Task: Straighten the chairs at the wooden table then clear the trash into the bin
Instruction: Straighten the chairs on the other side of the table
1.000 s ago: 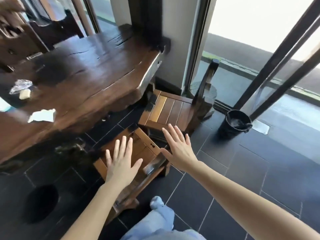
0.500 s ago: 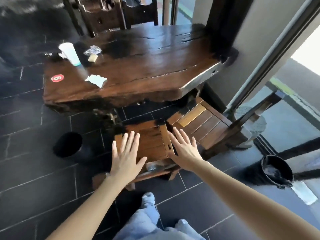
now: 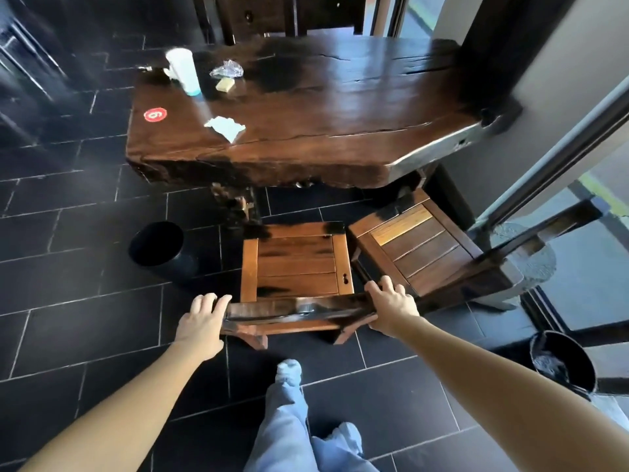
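Both hands grip the top rail of the near chair (image 3: 294, 267), low in the middle of the frame. The left hand (image 3: 200, 320) is wrapped around the rail's left end, its fingers curled over the top; the right hand (image 3: 391, 308) is closed over the right end, its fingers folded onto the front of the rail. This chair's seat faces the wooden table (image 3: 340, 107), which fills the upper middle of the frame. A second chair (image 3: 425, 247) stands just to its right, turned at an angle, its front corner under the table edge. At the top of the frame, beyond the table, at least one more dark chair back (image 3: 258, 15) shows. On the left part of the tabletop lie four pieces of trash: a white cup (image 3: 183, 71), a crumpled clear wrapper (image 3: 226, 69), a small pale block (image 3: 225, 84) and a crumpled napkin (image 3: 224, 127). A round red sticker (image 3: 155, 114) sits near the table's left edge. Two black bins are on the floor: one (image 3: 156, 245) at left centre beside the near chair, another (image 3: 561, 361) at lower right.
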{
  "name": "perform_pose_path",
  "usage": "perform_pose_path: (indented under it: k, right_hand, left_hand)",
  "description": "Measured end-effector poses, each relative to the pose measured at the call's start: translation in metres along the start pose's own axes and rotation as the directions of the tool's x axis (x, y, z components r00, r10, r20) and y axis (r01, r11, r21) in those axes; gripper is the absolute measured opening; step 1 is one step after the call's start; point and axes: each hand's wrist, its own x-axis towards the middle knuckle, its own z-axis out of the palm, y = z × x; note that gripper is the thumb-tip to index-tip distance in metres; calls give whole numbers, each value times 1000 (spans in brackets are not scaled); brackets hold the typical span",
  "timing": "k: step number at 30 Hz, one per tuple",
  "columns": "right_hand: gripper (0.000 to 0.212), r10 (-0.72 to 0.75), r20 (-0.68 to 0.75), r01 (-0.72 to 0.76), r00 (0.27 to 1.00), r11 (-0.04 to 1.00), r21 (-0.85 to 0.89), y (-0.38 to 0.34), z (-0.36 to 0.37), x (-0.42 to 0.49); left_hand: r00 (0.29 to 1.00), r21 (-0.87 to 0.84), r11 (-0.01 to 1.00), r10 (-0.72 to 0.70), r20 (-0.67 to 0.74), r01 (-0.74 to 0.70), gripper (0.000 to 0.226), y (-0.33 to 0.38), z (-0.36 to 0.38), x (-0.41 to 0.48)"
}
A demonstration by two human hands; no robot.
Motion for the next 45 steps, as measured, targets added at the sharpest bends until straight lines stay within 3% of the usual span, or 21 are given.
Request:
perform_pose_path:
  k: [6, 9, 13, 23, 31, 39, 45]
  right_hand:
    - [70, -18, -65, 20, 998, 999, 41, 7, 12, 6]
    - [77, -22, -115, 22, 993, 1000, 4, 6, 24, 8]
    - [68, -37, -208, 39, 977, 999, 9, 9, 32, 13]
    - [75, -32, -215, 34, 976, 999, 8, 10, 29, 35]
    - [63, -73, -203, 80, 976, 996, 27, 6, 13, 65]
    - [65, -97, -186, 112, 978, 991, 68, 5, -8, 95]
    - [54, -115, -153, 127, 981, 989, 69, 10, -25, 119]
  left_hand:
    - [985, -60, 991, -125, -121, 118, 84, 15, 11, 1]
    - [982, -108, 990, -103, -158, 87, 78, 12, 17, 3]
    - [981, -117, 993, -51, -187, 29, 78, 3, 24, 9]
    - [987, -131, 991, 15, -162, -36, 62, -6, 2, 31]
    - [992, -81, 997, 5, -123, -15, 63, -12, -19, 66]
    - [983, -99, 995, -10, -181, -8, 62, -16, -25, 100]
    - [979, -147, 989, -29, -202, -1, 65, -14, -34, 121]
